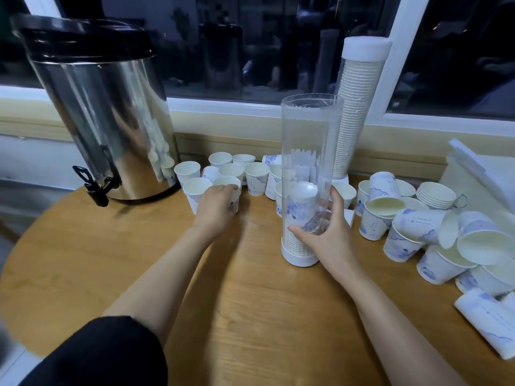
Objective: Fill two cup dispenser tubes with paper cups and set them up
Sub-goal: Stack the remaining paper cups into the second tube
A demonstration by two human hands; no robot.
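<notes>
A clear dispenser tube (309,140) stands upright mid-table on a white base, its top open, with a short stack of upside-down cups at the bottom. My right hand (327,232) grips its lower part. My left hand (217,203) closes around a white paper cup (227,183) in the group of upright cups (237,171) at the left. A second tube (356,107), full of stacked cups and capped in white, stands by the window behind.
A steel drinks urn (103,115) with a black tap stands at the back left. Loose blue-patterned cups (434,235) lie piled at the right, with a nested stack (436,195) and a white box (479,174). The wooden table (250,316) runs to my near side.
</notes>
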